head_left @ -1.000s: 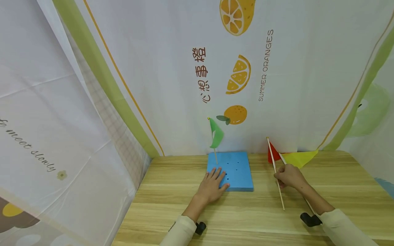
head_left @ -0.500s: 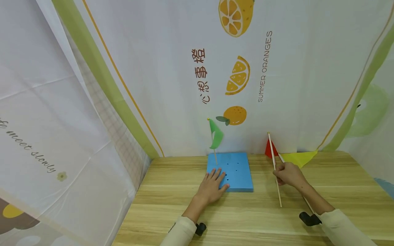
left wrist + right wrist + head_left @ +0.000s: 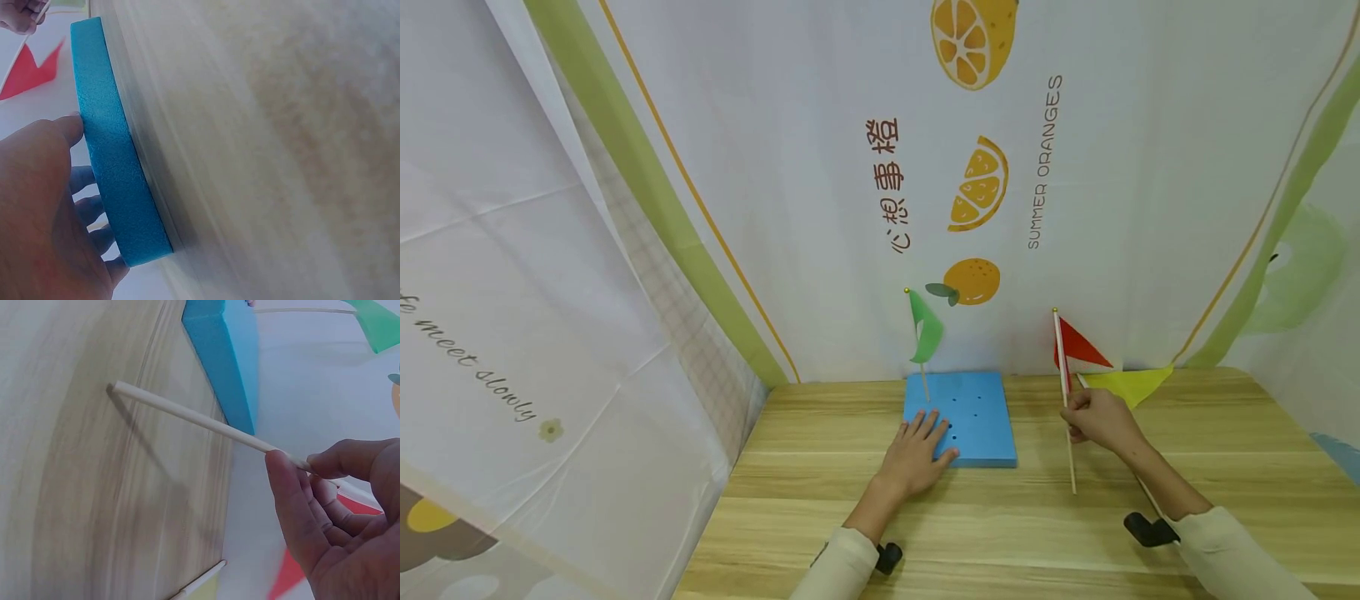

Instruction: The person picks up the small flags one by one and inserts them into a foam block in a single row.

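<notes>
My left hand (image 3: 916, 457) lies with spread fingers on the near left part of a blue foam block (image 3: 988, 437) with several small holes in its top. A green pennant flag (image 3: 931, 329) stands in the block's far left area, its stick nearly upright. In my right hand (image 3: 1101, 418), thumb and fingertips pinch the wooden stick of a red pennant flag (image 3: 1081, 348), held to the right of the block. The right wrist view shows the stick's bare lower end (image 3: 131, 389) close over the table, beside its shadow. The left wrist view shows the block's side face (image 3: 119, 144).
A yellow pennant flag (image 3: 1131, 385) lies on the wooden table (image 3: 1000, 533), its stick running under my right forearm. White curtains (image 3: 820, 275) printed with oranges hang behind the table and at the left.
The red flag has turned from leaning to nearly upright, its lower end swinging left and its pennant opening out to the right. My right hand has shifted slightly left. My left hand stays on the block.
</notes>
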The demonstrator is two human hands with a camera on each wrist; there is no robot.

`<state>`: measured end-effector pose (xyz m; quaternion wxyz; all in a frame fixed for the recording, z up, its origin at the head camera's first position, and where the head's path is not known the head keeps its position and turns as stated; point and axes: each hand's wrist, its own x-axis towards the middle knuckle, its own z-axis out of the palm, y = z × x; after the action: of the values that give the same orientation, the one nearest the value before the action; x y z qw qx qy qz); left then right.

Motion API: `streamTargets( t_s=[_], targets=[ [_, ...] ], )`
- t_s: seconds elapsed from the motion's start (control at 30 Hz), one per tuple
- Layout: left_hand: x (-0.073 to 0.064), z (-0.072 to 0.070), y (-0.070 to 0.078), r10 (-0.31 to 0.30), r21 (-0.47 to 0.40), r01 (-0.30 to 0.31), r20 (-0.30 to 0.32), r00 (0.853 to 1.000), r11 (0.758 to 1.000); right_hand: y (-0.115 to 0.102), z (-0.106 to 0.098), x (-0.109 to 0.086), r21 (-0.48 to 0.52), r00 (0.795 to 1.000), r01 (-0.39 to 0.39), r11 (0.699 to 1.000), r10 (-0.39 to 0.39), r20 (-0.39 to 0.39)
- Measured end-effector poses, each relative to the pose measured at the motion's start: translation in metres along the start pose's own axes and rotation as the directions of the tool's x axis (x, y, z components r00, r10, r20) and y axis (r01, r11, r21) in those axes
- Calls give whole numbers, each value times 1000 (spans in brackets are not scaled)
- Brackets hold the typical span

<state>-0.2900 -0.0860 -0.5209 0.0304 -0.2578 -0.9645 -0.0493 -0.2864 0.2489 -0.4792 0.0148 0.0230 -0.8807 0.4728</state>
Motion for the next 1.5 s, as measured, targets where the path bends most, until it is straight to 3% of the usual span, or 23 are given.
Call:
streamTargets(
  t_s=[1.5],
  targets=[
    [1,1,-1,-6,10,6,6,1000,1000,-45,6,28,1,986,140,990,-139,-90]
  ],
)
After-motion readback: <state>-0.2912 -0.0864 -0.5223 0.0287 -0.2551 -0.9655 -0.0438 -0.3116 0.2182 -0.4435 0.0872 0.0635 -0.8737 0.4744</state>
